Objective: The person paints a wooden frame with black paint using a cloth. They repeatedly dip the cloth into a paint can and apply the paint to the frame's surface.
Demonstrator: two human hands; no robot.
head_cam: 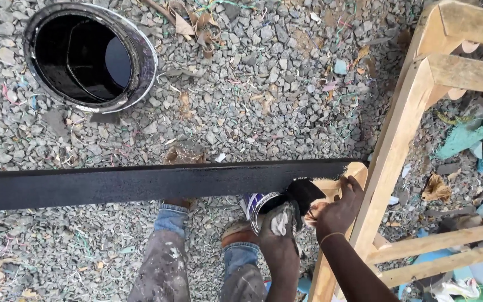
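Observation:
A long wooden plank (141,183) runs across the view, painted black except for a bare end at the right. My right hand (339,208) grips a paintbrush (307,193) whose black bristles touch the plank's right end. Just below the plank, my left hand (282,223) holds a small paint tin (259,205) with a white rag against it. The plank's right end rests on a bare wooden frame (403,140).
A large black bucket of dark liquid (88,56) stands on the gravel at top left. My legs in paint-stained jeans (166,263) are under the plank. Torn plastic, cloth scraps and litter (465,137) lie among the frame's rails at right.

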